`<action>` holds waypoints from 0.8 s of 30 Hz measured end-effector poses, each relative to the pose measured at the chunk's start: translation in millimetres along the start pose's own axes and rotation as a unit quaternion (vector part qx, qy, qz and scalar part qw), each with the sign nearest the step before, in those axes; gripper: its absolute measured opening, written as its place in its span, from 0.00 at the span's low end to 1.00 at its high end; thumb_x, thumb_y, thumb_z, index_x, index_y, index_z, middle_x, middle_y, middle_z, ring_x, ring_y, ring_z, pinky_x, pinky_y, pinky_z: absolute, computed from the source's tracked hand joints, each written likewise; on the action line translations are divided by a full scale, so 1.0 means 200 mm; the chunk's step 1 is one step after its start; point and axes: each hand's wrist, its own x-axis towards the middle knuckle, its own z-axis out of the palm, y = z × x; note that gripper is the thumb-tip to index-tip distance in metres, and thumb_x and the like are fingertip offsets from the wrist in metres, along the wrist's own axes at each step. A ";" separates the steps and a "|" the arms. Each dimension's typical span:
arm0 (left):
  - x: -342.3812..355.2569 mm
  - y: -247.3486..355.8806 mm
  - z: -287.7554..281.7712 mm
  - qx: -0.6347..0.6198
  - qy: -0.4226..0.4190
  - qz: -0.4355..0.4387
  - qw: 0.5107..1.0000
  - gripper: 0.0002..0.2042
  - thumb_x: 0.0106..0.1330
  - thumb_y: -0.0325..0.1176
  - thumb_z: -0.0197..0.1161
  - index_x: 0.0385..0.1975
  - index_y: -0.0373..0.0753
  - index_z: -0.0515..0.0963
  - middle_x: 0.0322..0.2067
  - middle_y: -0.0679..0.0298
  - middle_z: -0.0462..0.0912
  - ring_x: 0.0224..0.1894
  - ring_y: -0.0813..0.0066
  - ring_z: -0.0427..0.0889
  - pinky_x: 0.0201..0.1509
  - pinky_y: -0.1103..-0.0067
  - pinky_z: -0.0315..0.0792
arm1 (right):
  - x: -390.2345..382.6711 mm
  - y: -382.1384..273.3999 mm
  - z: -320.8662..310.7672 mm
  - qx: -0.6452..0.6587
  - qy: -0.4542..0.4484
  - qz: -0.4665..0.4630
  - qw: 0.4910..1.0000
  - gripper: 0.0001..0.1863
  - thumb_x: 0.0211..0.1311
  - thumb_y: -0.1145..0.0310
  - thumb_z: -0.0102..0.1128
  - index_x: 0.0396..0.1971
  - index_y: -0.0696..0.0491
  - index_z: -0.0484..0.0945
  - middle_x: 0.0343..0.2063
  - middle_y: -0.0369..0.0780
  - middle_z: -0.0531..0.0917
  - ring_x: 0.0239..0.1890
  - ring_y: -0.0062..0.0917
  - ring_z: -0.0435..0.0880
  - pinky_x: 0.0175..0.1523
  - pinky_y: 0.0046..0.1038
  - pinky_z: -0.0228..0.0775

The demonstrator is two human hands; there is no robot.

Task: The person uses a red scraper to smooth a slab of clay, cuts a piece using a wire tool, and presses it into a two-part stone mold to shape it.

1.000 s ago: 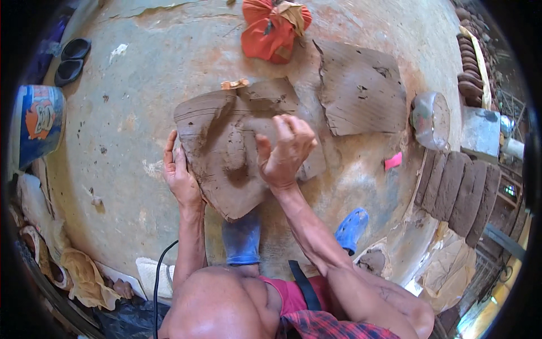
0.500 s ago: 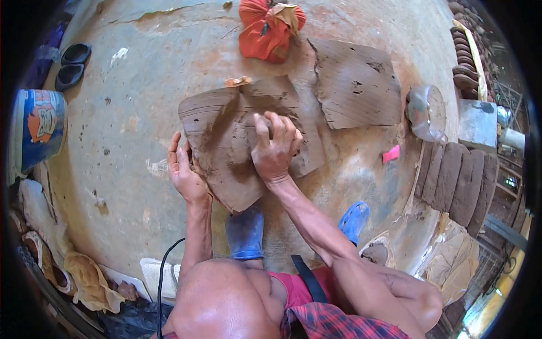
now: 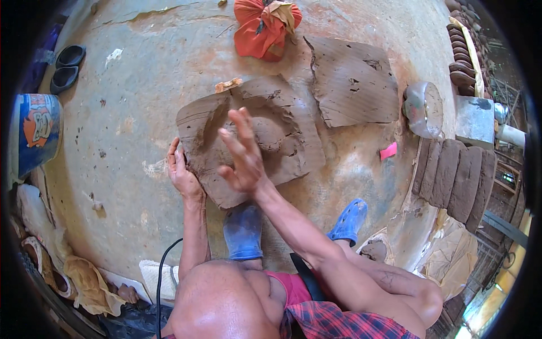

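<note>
A brown clay slab (image 3: 223, 189) lies before me, with a round sunken hollow ringed by a raised edge. My left hand (image 3: 185, 175) rests beside its left edge, slightly cupped and touching or nearly touching the clay; the fingers do not wrap round it. Over the left part of the hollow, my right hand (image 3: 245, 161) is spread and holds nothing. It hides some of the clay beneath. A second flat clay slab (image 3: 355, 82), with torn edges and small pits, lies on the floor to the far right.
An orange cloth bundle (image 3: 265, 31) sits at the back, and a small tan scrap (image 3: 228, 85) lies by the slab. To the right are a round pot-like container (image 3: 423, 110), a pink scrap (image 3: 388, 151) and thick clay strips (image 3: 454, 178). A blue bucket (image 3: 39, 130) stands left.
My right hand has moved left from the slab's right part and its fingers have spread, uncovering more of the hollow. My left hand stays at the left edge.
</note>
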 end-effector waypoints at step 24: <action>0.10 0.01 -0.02 -0.012 -0.095 -0.020 0.995 0.23 0.87 0.33 0.43 0.79 0.39 0.61 0.74 0.59 0.69 0.73 0.70 0.70 0.77 0.72 0.67 | 0.63 0.37 0.22 0.362 0.033 0.196 0.911 0.42 0.83 0.39 0.39 0.85 0.44 0.41 0.86 0.40 0.42 0.86 0.38 0.41 0.85 0.45 0.28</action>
